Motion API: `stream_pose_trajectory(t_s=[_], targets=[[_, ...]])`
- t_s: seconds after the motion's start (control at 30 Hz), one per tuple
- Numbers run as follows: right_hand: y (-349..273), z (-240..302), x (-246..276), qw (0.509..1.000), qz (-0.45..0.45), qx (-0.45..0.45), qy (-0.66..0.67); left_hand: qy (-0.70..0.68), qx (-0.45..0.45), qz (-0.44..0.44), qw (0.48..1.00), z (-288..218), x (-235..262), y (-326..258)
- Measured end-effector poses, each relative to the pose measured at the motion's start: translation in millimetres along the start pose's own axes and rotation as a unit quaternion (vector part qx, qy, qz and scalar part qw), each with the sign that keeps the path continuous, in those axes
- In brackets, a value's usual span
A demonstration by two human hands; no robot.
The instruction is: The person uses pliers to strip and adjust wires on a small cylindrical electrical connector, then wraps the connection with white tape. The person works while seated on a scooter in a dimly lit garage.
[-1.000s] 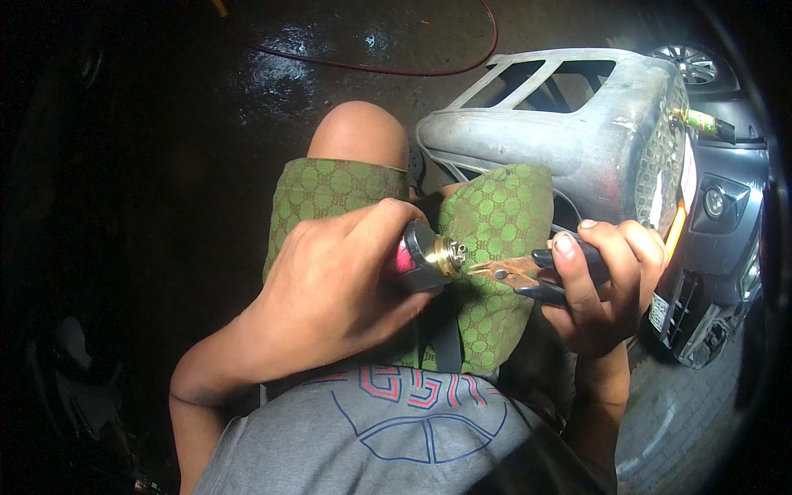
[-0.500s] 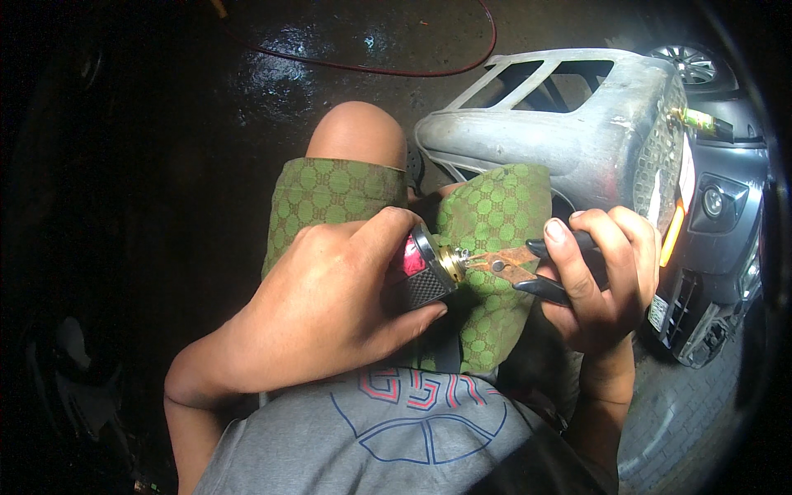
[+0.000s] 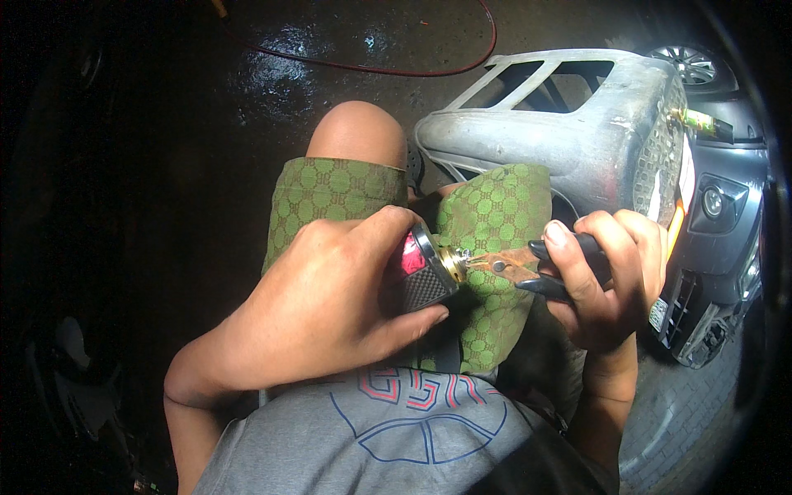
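Two hands met over the lap: the left hand (image 3: 330, 297) was wrapped around a small cylinder (image 3: 425, 268) with a red and black body and a brass tip, its fingers (image 3: 408, 318) closed tight about it. The right hand (image 3: 610, 276) had its fingers shut on the black handles of rusty pliers (image 3: 516, 266), whose nose gripped the brass tip. The cylinder lay just above the green patterned shorts (image 3: 495, 214), between the knees. By my judgement the step in hand was working the brass fitting with the pliers; the next move would call for a steady hold on the body and a firm twist or pull. Compared with a second ago, the left hand had slid further over the cylinder, hiding more of it. Beyond stood a grey plastic stool (image 3: 569, 140), a car bumper (image 3: 726, 223) and a red hose (image 3: 388, 70) on the wet floor.
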State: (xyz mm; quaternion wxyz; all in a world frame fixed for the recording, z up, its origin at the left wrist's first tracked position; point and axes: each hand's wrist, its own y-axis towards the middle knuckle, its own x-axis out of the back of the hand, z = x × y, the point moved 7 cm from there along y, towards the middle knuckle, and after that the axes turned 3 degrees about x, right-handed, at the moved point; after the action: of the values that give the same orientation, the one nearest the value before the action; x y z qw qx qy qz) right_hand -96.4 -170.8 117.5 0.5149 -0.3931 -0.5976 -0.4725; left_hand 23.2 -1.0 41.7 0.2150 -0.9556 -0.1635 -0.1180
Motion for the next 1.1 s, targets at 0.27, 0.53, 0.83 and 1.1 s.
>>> stream_pose_trajectory(t_s=[0.27,0.53,0.83,1.1], targets=[[3,-4,-1,1.0,0.022,0.017,0.0,0.003,-0.024,-0.009,1.0,-2,-1,0],[8,-7,-1,0.999,0.024,0.025,0.015,0.032,-0.021,0.004,0.999,-3,-1,0],[12,-8,-1,0.998,0.057,0.031,0.027,0.045,-0.024,0.021,0.998,-2,-3,-2],[10,-8,-3,0.997,0.072,0.026,0.03,0.029,-0.041,0.017,0.999,-3,-4,-1]])
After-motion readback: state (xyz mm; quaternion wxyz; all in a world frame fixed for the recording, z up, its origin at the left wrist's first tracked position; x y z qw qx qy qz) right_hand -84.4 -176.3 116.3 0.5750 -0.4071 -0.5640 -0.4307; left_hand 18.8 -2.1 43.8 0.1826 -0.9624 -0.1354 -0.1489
